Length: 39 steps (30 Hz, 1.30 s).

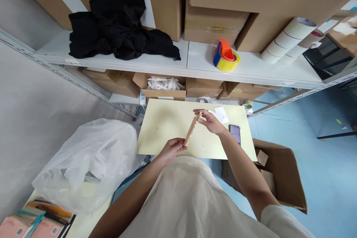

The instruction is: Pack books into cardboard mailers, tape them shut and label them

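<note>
Over the pale yellow tabletop [164, 119] a slim light-brown cardboard box [191, 131], seen nearly edge-on, is held at a slant between both hands. Small marks run along its right edge. My left hand [172, 149] pinches its lower end, the fingers closed. At its upper end, my right hand [209, 122] grips it between thumb and fingers. White paper slips [221, 114] lie on the table just beyond the right hand. A phone [235, 134] with a timer on its screen rests right of the right wrist.
A shelf [184, 57] behind the table carries black cloth [117, 26], a tape dispenser [226, 56] and label rolls [290, 39]. Below it is an open carton of white pieces [164, 94]. A large plastic bag [92, 160] stands left; an open carton [290, 171] holds boxes at right.
</note>
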Each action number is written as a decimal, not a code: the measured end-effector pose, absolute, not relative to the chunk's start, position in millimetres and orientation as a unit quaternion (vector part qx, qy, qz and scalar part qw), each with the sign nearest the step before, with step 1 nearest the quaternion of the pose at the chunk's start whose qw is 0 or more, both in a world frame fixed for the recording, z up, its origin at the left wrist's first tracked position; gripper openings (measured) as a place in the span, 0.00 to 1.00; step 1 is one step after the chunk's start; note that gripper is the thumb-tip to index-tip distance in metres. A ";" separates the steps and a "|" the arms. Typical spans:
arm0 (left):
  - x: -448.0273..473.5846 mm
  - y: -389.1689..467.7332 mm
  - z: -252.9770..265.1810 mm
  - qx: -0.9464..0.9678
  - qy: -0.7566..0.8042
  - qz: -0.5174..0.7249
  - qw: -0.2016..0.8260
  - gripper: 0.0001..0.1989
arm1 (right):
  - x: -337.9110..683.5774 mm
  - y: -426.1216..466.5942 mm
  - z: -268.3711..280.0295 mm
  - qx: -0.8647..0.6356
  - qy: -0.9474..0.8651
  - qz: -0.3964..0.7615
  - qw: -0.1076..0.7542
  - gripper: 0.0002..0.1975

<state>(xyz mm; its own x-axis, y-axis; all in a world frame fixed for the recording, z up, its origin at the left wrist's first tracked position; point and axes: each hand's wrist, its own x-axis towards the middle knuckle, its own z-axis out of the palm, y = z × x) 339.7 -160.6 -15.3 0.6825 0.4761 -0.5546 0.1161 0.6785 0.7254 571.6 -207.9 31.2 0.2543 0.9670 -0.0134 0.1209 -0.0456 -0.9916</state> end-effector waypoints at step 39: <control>311.9 -110.6 -32.9 0.578 0.396 0.213 0.681 0.24 | 479.7 -228.2 -18.2 -0.651 -0.151 0.414 0.618 0.22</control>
